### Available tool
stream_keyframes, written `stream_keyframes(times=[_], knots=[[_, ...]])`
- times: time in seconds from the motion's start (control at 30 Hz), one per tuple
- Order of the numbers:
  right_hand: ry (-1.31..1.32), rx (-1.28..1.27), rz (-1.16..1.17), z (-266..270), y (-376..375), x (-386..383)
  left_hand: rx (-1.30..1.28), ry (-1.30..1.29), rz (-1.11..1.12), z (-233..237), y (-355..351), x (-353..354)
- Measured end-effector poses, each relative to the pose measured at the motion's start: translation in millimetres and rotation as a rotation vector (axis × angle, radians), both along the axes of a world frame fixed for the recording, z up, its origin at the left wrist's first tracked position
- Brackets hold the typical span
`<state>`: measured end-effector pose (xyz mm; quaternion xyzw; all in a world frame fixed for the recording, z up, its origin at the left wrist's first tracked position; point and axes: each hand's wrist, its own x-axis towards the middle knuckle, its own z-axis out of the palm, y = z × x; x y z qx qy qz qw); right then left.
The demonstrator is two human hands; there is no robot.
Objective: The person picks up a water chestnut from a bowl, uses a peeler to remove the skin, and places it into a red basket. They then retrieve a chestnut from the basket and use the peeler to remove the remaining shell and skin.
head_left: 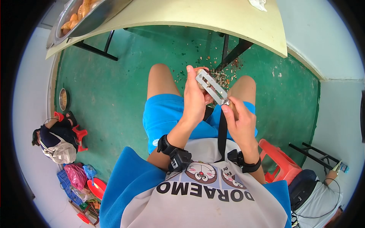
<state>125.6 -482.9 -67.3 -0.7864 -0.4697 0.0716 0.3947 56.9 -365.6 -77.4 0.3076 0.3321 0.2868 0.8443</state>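
Many scraps (228, 72) around one black table leg (236, 54), beyond the metal peeler (216, 83).

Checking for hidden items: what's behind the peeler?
Behind the peeler, held in the right hand, part of a pale piece shows in the left hand. The rest, and its full shape, is covered by peeler and left hand.

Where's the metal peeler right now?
In the head view, the metal peeler is above and right of centre, its near end in the right hand, its far end beside the left hand.
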Motion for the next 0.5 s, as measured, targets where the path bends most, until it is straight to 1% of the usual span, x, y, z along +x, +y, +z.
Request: stream_keyframes(times=[0.07,0.3,0.37,0.5], knots=[[0.005,0.005,0.029,2.0,0.2,0.6,-0.051,-0.02,0.033,3.9,0.0,1.2],[-0.017,0.01,0.023,4.6,2.4,-0.1,-0.015,0.001,0.033,4.4,-2.1,2.7],[-0.044,-0.007,0.04,6.5,2.9,-0.5,0.052,0.11,0.106,8.2,-3.2,4.0],[-0.04,-0.05,0.012,7.9,2.8,-4.4,0.076,0.144,0.144,6.8,-4.4,6.2]])
